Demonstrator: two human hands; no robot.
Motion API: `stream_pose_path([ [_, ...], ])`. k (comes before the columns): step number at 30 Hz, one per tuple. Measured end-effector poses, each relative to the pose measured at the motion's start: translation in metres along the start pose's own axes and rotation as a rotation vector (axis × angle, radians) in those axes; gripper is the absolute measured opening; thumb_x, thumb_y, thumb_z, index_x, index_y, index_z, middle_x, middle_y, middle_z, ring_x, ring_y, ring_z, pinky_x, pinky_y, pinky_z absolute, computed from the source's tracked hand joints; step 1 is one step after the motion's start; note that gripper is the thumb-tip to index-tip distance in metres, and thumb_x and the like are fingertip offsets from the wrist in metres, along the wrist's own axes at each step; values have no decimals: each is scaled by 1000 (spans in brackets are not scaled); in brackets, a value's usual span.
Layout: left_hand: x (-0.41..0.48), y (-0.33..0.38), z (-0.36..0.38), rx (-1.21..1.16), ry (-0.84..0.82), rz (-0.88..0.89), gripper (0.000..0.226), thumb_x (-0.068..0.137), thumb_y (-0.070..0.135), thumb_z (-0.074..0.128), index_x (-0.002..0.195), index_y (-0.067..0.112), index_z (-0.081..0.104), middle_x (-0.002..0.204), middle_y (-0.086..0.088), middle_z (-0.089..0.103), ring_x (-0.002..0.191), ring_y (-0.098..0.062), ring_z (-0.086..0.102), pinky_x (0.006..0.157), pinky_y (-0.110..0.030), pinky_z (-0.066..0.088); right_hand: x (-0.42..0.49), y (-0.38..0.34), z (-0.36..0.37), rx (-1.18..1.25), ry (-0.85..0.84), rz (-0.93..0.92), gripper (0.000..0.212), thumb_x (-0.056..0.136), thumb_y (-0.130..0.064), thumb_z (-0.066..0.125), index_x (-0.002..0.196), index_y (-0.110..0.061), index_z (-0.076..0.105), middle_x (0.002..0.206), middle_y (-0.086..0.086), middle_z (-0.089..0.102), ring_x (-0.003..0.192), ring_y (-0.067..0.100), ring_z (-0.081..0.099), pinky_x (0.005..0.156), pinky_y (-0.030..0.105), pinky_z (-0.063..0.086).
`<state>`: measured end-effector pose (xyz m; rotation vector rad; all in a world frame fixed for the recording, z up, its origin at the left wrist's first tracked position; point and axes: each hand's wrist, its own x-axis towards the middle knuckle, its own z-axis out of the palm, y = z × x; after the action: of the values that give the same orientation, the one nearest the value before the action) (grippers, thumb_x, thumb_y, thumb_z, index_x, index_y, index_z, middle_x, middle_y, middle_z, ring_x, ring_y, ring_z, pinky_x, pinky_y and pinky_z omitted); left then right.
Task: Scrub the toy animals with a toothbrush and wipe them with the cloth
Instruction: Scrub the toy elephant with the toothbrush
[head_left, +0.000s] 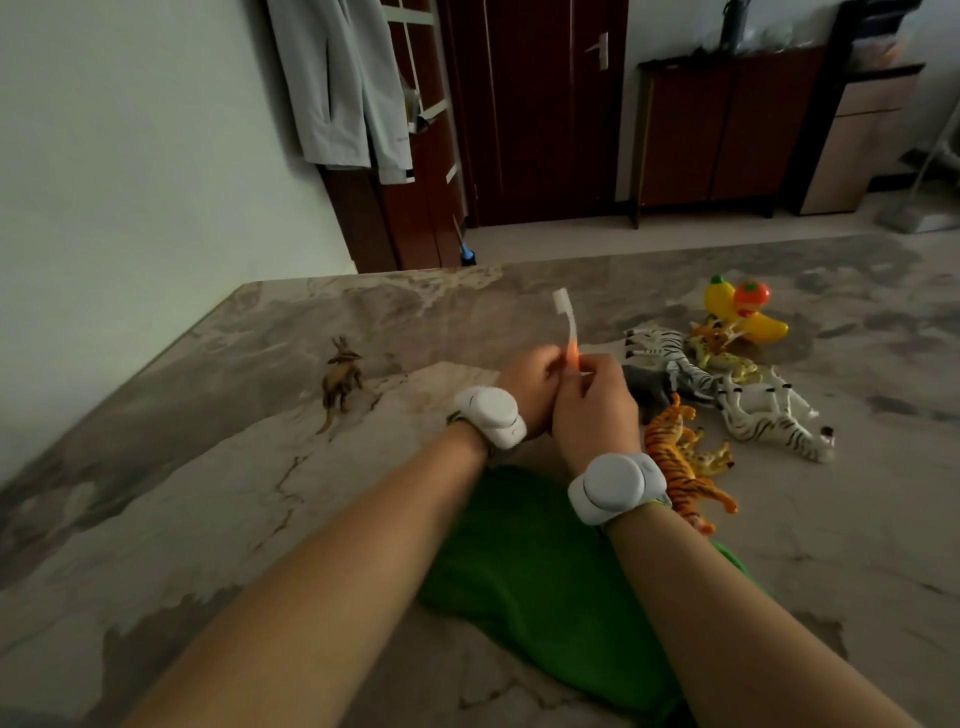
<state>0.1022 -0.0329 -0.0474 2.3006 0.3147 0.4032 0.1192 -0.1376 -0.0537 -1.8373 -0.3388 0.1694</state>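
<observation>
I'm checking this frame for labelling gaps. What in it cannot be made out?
All in the head view:
toothbrush: its lower handle is hidden between the left hand and right hand, and blurred.
green cloth: partly under both forearms and cut off by the bottom edge.
grey toy: mostly behind the right hand, so its kind is unclear.
spotted toys: tangled and small, so their count is unclear.

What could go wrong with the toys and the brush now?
The left hand and right hand pinch the toothbrush by its low end, so it might slip. The right forearm hangs just beside the orange tiger and could knock it. The brown toy stands alone on the table; a bump might topple it.
</observation>
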Motion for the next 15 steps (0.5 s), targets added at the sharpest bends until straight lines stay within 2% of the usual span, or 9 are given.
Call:
stream_pose_path([
  [2,6,4,7,-236,-59,-62,20,100,19,55,114,17,69,107,-3,72,98,-13,68,86,-24,53,4,0,-7,50,61,-22,24,105,-32,43,122,-17,51,90,-2,61,76,15,58,60,28,45],
  [3,9,2,9,-263,-77,-61,20,99,17,56,114,19,69,105,2,72,95,-4,67,83,-16,52,5,0,-9,60,81,-25,22,105,-31,43,121,-17,50,85,-5,58,71,10,54,56,26,42],
  [6,18,-1,13,-103,-152,-34,16,98,12,56,110,13,68,93,9,67,86,5,62,76,-7,45,7,1,-9,67,100,-39,14,105,-28,43,113,-18,50,86,-5,57,69,10,51,56,26,40],
  [7,20,-1,15,-58,-143,-42,15,99,11,54,107,11,67,91,5,67,86,0,63,79,-12,47,6,1,-8,68,108,-51,14,106,-28,43,112,-18,50,89,-4,57,72,13,52,60,28,42],
  [10,29,-2,23,-20,-64,-130,28,102,8,46,119,-6,63,113,-27,66,109,-39,62,100,-48,48,4,1,-7,74,115,-71,19,105,-28,43,117,-16,52,90,-4,56,72,11,52,65,29,43],
  [11,31,-2,24,26,-87,-123,30,103,7,43,122,-9,60,112,-29,65,111,-41,60,104,-48,45,5,1,-7,70,116,-68,19,105,-28,43,117,-16,52,90,-4,56,71,9,51,65,28,42],
  [12,32,0,24,61,-128,-108,30,104,6,41,123,-8,59,102,-23,65,106,-37,59,103,-39,46,6,1,-8,67,119,-63,20,105,-28,43,118,-16,52,91,-4,56,71,10,51,65,28,42],
  [14,32,2,20,48,-221,-116,19,103,5,43,107,5,62,83,2,58,91,-15,58,82,-13,47,6,0,-8,66,130,-59,22,105,-29,44,119,-15,53,94,-2,59,78,14,54,69,31,45],
  [15,32,4,18,62,-233,-83,15,102,6,46,98,11,60,80,10,55,82,-5,57,73,-8,44,5,-1,-9,66,138,-66,22,105,-29,44,119,-15,54,95,-2,59,81,16,54,69,32,45],
])
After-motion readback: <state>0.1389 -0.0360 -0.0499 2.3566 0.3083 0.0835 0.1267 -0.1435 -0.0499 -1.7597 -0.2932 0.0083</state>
